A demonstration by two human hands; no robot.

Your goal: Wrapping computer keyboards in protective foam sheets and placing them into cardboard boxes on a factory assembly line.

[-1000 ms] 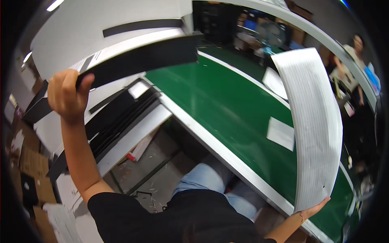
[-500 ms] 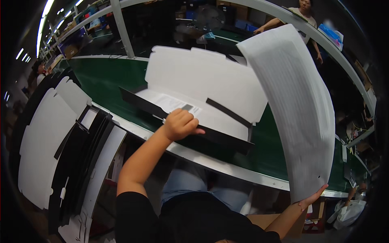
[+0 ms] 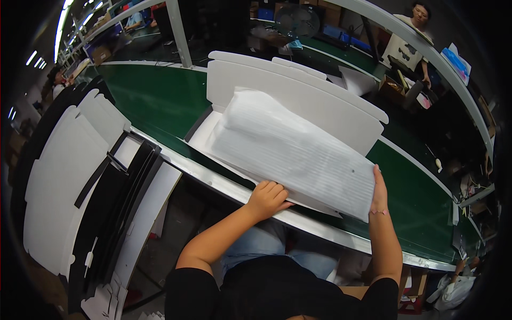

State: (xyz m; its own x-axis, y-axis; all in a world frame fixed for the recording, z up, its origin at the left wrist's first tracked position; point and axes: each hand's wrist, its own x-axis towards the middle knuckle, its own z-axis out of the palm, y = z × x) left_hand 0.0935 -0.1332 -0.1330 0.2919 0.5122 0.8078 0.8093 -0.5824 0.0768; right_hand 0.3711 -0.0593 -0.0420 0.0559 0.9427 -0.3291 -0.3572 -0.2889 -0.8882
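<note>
A long box [image 3: 298,85], white inside and dark outside, stands with its lid raised on the green work surface. Across its tray lies a long flat item in a white ribbed foam sleeve [image 3: 298,144], tilted a little and overlapping the front wall. What the sleeve covers is hidden. My right hand [image 3: 379,189] grips the sleeve's right end, with the thumb side showing along its edge. With curled fingers, my left hand [image 3: 268,199] holds the box's front edge near the middle.
Several opened black-and-white boxes [image 3: 69,176] are stacked at the left. A metal rail [image 3: 234,200] edges the green belt [image 3: 149,96]. Beyond stand a frame post [image 3: 178,32], a fan [image 3: 298,21] and a person [image 3: 408,42]. A screwdriver-like tool [image 3: 437,162] lies at right.
The foam-sleeved item has swung down from upright at the right and come left over the box. My left hand has shifted along the box's front edge, and the box sits more turned.
</note>
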